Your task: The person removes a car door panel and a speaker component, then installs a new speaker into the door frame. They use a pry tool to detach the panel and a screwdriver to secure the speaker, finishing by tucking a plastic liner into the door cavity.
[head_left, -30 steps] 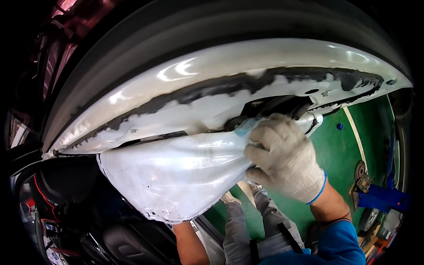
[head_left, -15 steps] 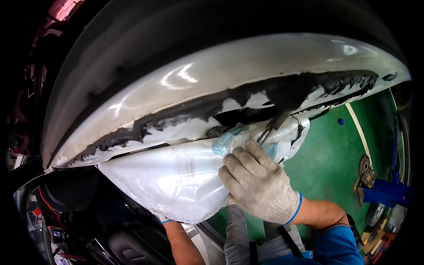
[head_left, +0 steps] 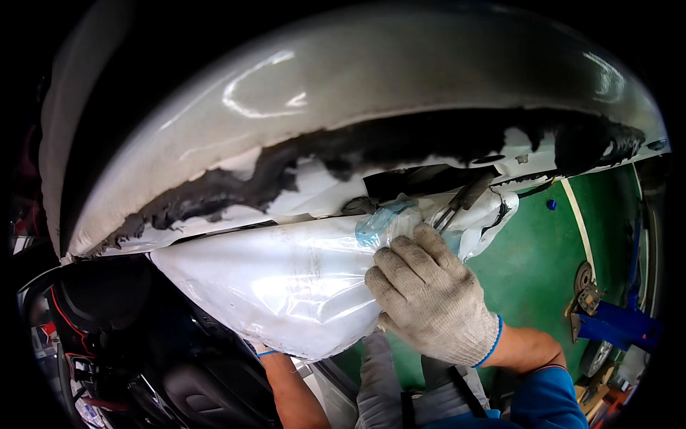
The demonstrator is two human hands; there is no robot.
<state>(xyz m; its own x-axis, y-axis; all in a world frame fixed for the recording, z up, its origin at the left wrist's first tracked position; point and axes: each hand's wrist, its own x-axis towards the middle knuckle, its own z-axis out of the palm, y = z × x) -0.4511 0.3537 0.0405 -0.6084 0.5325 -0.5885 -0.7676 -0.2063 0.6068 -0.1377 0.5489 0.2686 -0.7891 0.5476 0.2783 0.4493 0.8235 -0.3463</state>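
Observation:
A white car body panel (head_left: 400, 93) arches overhead, with a ragged band of black sealant (head_left: 300, 161) along its lower edge. Below it hangs a white, glossy plastic sheet (head_left: 279, 279). My right hand (head_left: 429, 297), in a grey knit glove with a blue cuff, clamps the sheet's upper right part, fingers curled near a bluish piece of film (head_left: 379, 222). A thin dark metal tool (head_left: 464, 196) sticks out beyond the fingertips toward the sealant. My left forearm (head_left: 289, 390) rises from below. Only the glove cuff of my left hand (head_left: 263, 351) shows; the rest is behind the sheet.
A green floor (head_left: 536, 264) with a pale painted line lies to the right, with a blue metal frame (head_left: 614, 325) and a round fitting beside it. A dark car interior with a seat (head_left: 107, 307) fills the lower left. My grey trouser legs (head_left: 386, 393) show at the bottom.
My right hand has slid left and down along the sheet's top edge. The panel now fills more of the view, and the metal tool has come into sight.

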